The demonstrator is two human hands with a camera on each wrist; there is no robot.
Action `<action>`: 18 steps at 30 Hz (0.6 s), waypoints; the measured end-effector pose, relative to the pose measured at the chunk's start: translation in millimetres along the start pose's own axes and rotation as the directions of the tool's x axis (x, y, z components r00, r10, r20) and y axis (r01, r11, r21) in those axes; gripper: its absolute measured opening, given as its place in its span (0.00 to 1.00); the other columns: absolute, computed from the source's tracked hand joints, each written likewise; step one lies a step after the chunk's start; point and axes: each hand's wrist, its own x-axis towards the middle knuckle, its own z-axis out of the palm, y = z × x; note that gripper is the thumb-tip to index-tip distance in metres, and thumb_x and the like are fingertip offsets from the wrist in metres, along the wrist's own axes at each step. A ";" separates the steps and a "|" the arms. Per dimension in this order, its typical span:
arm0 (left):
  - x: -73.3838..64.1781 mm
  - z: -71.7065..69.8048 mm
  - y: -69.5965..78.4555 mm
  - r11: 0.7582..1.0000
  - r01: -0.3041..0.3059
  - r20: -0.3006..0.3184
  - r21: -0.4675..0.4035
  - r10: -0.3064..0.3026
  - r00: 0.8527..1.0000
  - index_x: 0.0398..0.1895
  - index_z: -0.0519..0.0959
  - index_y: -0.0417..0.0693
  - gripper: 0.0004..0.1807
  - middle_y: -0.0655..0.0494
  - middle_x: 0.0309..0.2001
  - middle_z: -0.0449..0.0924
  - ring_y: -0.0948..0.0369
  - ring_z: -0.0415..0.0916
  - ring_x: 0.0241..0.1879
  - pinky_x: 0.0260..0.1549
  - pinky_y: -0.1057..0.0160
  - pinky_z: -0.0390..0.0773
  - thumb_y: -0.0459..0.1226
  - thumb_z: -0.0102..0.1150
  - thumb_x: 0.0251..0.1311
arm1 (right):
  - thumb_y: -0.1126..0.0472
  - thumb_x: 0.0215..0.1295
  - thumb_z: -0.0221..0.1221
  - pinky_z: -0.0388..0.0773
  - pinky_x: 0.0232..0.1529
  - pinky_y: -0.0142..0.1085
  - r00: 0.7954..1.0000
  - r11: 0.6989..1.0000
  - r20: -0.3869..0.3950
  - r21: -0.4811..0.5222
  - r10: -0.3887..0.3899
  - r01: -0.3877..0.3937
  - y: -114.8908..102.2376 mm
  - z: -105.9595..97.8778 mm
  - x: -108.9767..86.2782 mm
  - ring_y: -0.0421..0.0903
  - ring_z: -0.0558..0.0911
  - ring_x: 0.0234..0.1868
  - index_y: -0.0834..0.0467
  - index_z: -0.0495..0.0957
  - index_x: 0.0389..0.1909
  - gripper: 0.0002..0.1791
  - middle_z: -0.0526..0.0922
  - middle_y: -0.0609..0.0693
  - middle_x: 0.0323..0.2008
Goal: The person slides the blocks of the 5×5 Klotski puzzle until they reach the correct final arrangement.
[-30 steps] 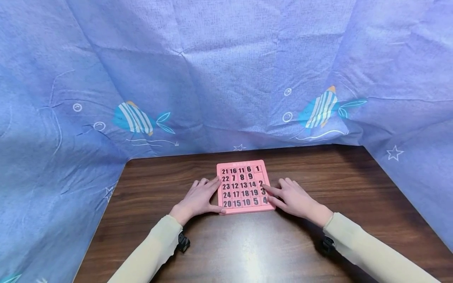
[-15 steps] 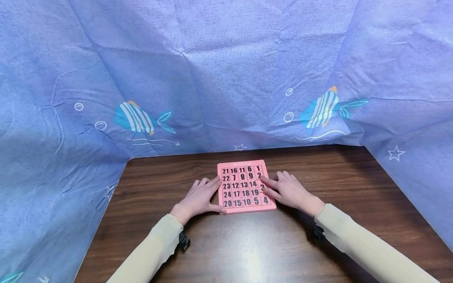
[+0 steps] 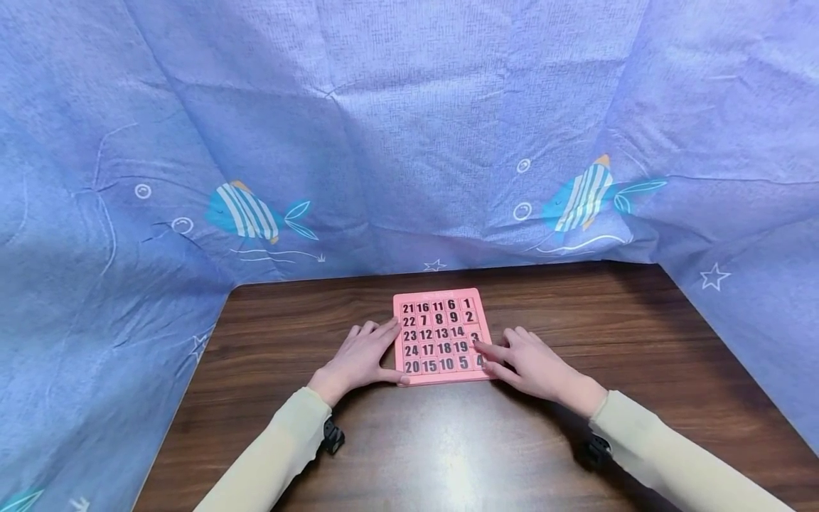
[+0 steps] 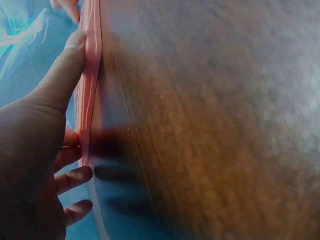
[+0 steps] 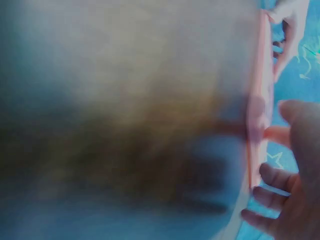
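Note:
A pink sliding number puzzle (image 3: 441, 379) lies flat on the table in the head view, its tiles bearing black numbers. My left hand (image 3: 357, 358) rests against its left side, index fingertip on the left edge and thumb at the near left corner. The left wrist view shows that thumb (image 4: 57, 77) on the pink frame. My right hand (image 3: 536, 364) touches the right column with index finger and thumb extended. Its index fingertip is at the 3 tile (image 3: 475, 336), which sits between two rows. The thumb partly covers the 4 tile (image 3: 479, 361).
The dark wooden table (image 3: 307, 313) extends around the puzzle. Behind and beside it hangs a blue cloth (image 3: 409, 142) printed with striped fish. Black wrist straps (image 3: 333, 436) show below the pale sleeves (image 3: 271, 444).
The right index finger slid the 2 tile away from me, up beneath the 1. The 3 tile has also shifted up, and the right hand then drew back nearer. My left hand stays put.

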 end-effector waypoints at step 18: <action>-0.5 -0.9 1.3 1.000 0.002 0.008 0.008 -0.002 1.000 0.80 0.63 0.45 0.59 0.48 0.81 0.59 0.49 0.66 0.68 0.63 0.44 0.65 0.70 0.68 0.53 | 0.46 0.74 0.62 0.62 0.38 0.38 1.000 1.000 -0.018 0.014 0.004 -0.003 0.7 2.8 12.8 0.44 0.66 0.34 0.47 0.86 0.60 0.19 0.69 0.44 0.32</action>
